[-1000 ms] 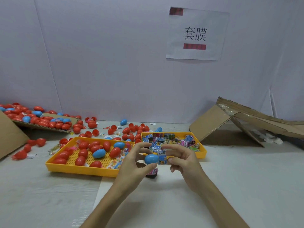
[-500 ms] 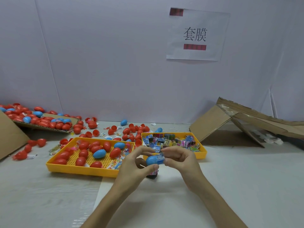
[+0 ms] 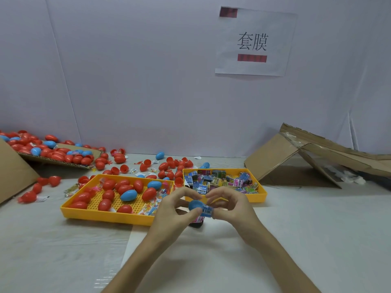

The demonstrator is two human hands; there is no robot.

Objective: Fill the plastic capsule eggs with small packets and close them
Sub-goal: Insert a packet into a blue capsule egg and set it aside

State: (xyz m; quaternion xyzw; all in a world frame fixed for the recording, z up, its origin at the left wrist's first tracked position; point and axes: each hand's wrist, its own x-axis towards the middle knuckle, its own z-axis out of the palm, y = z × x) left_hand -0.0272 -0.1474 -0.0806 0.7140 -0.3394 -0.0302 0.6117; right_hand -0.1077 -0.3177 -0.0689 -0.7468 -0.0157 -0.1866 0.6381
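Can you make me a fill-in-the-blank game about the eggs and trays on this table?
1. The left hand and right hand together hold one egg coloured ____.
2. The tray holding the packets is coloured ____.
3. Most eggs in the other tray are ____.
Missing words: blue, yellow, red.

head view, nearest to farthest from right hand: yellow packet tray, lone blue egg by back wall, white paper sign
1. yellow plastic packet tray, just behind right hand
2. lone blue plastic egg, back left
3. white paper sign, high on wall
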